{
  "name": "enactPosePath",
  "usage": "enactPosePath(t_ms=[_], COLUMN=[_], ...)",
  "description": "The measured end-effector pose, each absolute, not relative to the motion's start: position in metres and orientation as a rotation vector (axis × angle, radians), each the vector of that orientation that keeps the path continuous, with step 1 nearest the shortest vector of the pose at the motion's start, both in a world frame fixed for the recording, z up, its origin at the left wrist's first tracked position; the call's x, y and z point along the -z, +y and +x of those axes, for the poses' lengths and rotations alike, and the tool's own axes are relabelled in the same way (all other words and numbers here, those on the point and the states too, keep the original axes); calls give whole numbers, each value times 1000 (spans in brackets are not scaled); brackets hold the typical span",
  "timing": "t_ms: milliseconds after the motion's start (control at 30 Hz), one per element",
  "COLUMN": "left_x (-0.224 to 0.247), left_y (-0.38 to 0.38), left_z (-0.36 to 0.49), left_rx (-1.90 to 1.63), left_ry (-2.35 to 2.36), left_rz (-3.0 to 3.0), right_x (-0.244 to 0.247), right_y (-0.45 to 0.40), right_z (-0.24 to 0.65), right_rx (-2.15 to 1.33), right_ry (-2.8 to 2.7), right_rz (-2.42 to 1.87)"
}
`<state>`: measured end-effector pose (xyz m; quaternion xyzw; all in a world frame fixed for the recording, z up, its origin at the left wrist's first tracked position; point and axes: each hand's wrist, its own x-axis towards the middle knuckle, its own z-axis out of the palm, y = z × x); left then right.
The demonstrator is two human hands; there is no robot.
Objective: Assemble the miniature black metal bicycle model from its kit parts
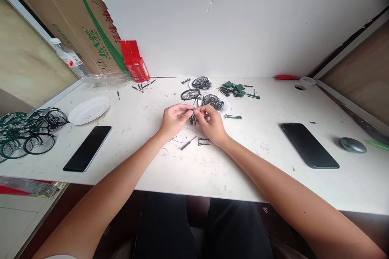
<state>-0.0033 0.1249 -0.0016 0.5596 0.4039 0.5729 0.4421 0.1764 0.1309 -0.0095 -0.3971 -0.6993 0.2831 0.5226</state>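
Observation:
Above the middle of the table my left hand (177,120) and my right hand (210,122) meet, fingertips almost touching. Both hands are closed in a pinch around something small and dark, mostly hidden by the fingers. Just beyond them is a black spoked toy bicycle wheel (190,94); whether it is joined to the held piece I cannot tell. A paper plate (225,107) behind my right hand bears more black wheels (212,101). Below my hands lie a thin black rod (189,143) and a small black bracket-like part (203,141).
Farther back are another plate of wheels (201,83) and green parts (237,89). Toy bicycles (28,129), a white plate (89,110) and a phone (88,148) are on the left. A dark phone (309,145) and mouse (353,145) lie right. A red box (136,64) stands behind.

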Motion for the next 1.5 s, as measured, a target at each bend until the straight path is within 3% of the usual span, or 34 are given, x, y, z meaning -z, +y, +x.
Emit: enactPosePath(t_ms=[1500], left_x=[4], left_y=[124], left_z=[-6], left_rx=[-1464], left_ry=[919], left_rz=[1499], right_x=[6], right_y=[128], right_z=[178], right_rx=[-725], right_ry=[-1700], right_rz=[-942])
